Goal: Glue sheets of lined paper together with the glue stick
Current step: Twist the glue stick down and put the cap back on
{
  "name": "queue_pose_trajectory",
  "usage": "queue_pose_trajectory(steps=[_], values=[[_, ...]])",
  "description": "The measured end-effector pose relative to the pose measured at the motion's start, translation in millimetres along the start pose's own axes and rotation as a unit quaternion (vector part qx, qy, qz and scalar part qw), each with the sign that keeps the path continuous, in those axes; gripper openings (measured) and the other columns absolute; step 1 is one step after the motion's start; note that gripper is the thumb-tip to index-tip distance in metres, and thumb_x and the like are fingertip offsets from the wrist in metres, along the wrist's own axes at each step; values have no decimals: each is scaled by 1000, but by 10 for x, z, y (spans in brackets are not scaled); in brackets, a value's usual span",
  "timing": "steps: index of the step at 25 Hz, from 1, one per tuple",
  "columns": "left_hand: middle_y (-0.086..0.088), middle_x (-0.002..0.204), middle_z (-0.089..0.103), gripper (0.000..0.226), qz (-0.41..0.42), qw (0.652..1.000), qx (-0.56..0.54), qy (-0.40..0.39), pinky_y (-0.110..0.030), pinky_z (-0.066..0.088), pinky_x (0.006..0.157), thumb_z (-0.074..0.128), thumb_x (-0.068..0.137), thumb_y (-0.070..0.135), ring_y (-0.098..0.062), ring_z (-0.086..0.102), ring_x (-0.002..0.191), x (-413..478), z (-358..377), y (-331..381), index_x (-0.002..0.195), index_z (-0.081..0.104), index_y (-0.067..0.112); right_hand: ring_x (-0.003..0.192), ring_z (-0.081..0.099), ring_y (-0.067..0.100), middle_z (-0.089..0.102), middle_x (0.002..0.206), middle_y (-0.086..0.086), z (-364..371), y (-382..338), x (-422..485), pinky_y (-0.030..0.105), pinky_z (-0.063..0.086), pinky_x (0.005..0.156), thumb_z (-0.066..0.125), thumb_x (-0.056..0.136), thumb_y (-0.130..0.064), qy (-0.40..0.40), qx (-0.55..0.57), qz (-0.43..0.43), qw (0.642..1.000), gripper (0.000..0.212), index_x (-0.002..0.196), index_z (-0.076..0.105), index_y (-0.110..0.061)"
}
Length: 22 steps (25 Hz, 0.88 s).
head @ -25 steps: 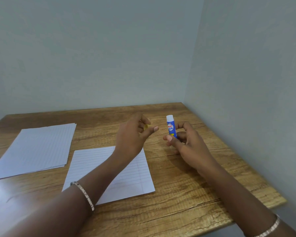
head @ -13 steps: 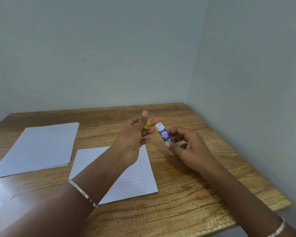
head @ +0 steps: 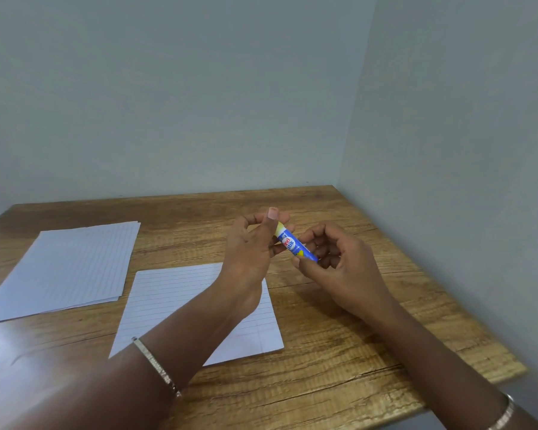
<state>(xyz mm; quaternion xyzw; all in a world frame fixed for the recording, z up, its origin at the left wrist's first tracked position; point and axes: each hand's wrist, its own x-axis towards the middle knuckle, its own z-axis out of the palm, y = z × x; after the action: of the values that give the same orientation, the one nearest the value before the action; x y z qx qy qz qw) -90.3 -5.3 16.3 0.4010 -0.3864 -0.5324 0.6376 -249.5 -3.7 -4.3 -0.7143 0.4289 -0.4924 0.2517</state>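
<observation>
Glue stick (head: 296, 245) sits tilted between both hands above the counter (head: 339, 321), right grip (head: 333, 262) on its barrel, left grip (head: 255, 243) pinching the yellow cap end at 10 o'clock. Hold the barrel firm; twist gently over the sheet (head: 168, 302).

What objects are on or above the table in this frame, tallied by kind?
Glue stick: 1, held between the left hand and right hand
Single lined sheet: 1
Stack of lined sheets: 1, sheet count not readable
Bracelets: 2, left wrist, right wrist
Total: 5
</observation>
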Motion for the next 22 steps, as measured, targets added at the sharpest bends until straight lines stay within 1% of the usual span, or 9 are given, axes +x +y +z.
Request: queue_pose_trajectory(steps=[3, 6, 8, 10, 12, 16, 19, 20, 22], values=[[-14, 98, 72, 31, -35, 999, -20, 0, -28, 59, 75, 68, 89, 33, -22, 71, 86, 35, -47, -19, 101, 64, 4, 69, 67, 15, 71, 82, -1, -3, -50, -15, 25, 56, 62, 88, 75, -8, 2, -11, -42, 999, 37, 106, 70, -19], [-24, 104, 70, 42, -44, 999, -15, -19, -28, 59, 77, 72, 83, 36, -20, 68, 84, 71, -89, -31, 105, 68, 1, 67, 65, 15, 68, 82, 1, 6, -68, -24, 29, 59, 64, 96, 67, -14, -32, 6, -53, 998, 73, 131, 62, -24], [-21, 106, 73, 48, -40, 998, 2, -49, -33, 59, 85, 73, 80, 37, -21, 69, 87, 61, -80, -30, 109, 70, -1, 68, 65, 13, 68, 85, -1, 1, -62, -24, 27, 59, 66, 100, 60, -25, -58, -2, -58, 997, 99, 146, 51, -27], [-13, 98, 75, 42, -33, 995, 28, -87, -38, 57, 91, 73, 82, 33, -22, 71, 90, 41, -63, -23, 109, 72, 1, 69, 65, 13, 68, 85, -3, -6, -60, -26, 24, 57, 65, 101, 56, -33, -74, -34, -79, 994, 111, 152, 45, -26], [-10, 95, 76, 41, -22, 993, 45, -104, -42, 56, 94, 75, 80, 32, -25, 71, 93, 33, -56, -21, 109, 71, 3, 68, 66, 12, 68, 82, -4, -25, -82, -28, 23, 58, 64, 101, 56, -34, -76, -52, -86, 992, 111, 152, 46, -23], [-15, 94, 76, 50, -11, 994, 59, -95, -46, 56, 94, 78, 73, 31, -26, 72, 89, 46, -71, -24, 113, 68, 2, 68, 69, 17, 70, 87, 2, -31, -124, -36, 37, 62, 69, 102, 56, -29, -103, -32, -53, 993, 112, 152, 44, -28], [-14, 89, 76, 57, -21, 995, 37, -88, -39, 58, 86, 78, 72, 29, -23, 73, 83, 67, -89, 0, 115, 63, -6, 74, 68, 15, 66, 98, -2, -25, -116, -37, 39, 62, 77, 101, 58, -22, -142, -19, -37, 989, 120, 158, 34, -31], [-13, 88, 75, 60, -23, 995, 32, -87, -35, 59, 82, 78, 71, 29, -21, 73, 80, 78, -97, 3, 114, 62, -9, 74, 68, 16, 65, 100, -2, -21, -117, -38, 40, 62, 77, 100, 61, -21, -143, -26, -39, 989, 118, 157, 34, -31], [-12, 87, 75, 61, -24, 995, 38, -92, -30, 59, 76, 78, 72, 31, -20, 72, 79, 82, -99, 3, 112, 62, -12, 70, 67, 18, 65, 95, 2, -22, -124, -38, 40, 61, 72, 99, 61, -19, -119, -37, -52, 991, 107, 151, 42, -29]])
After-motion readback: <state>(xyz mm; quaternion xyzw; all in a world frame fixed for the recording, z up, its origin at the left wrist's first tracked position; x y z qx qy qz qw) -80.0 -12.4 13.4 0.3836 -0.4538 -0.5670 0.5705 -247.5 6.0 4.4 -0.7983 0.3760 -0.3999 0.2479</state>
